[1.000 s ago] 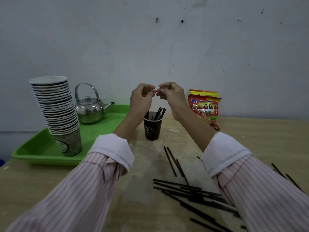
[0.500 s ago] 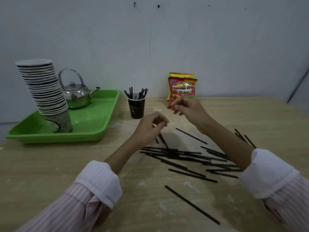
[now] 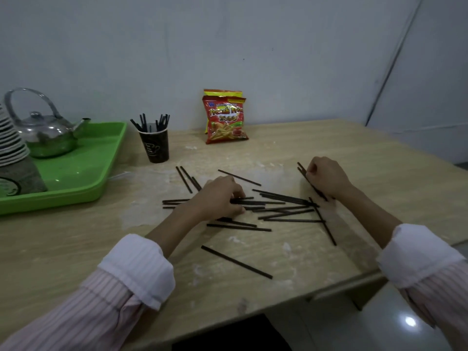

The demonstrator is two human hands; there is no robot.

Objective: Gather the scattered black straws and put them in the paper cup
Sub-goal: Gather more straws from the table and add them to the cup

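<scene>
Several black straws (image 3: 283,206) lie scattered across the middle of the wooden table (image 3: 63,249). A dark paper cup (image 3: 154,145) stands upright at the back, with several straws sticking out of it. My left hand (image 3: 217,196) rests on the pile, fingers curled down onto straws at its middle. My right hand (image 3: 325,177) is down at the pile's right end, fingers pinched on two straws (image 3: 302,171) that lie slanting under it. A lone straw (image 3: 236,262) lies nearer to me.
A green tray (image 3: 76,178) at the left holds a metal kettle (image 3: 48,133) and a stack of paper cups (image 3: 12,153). A red snack bag (image 3: 225,117) leans on the wall behind. The table's front right corner drops off near my right sleeve.
Both hands came down from above the cup to the straw pile. The view has swung right and down.
</scene>
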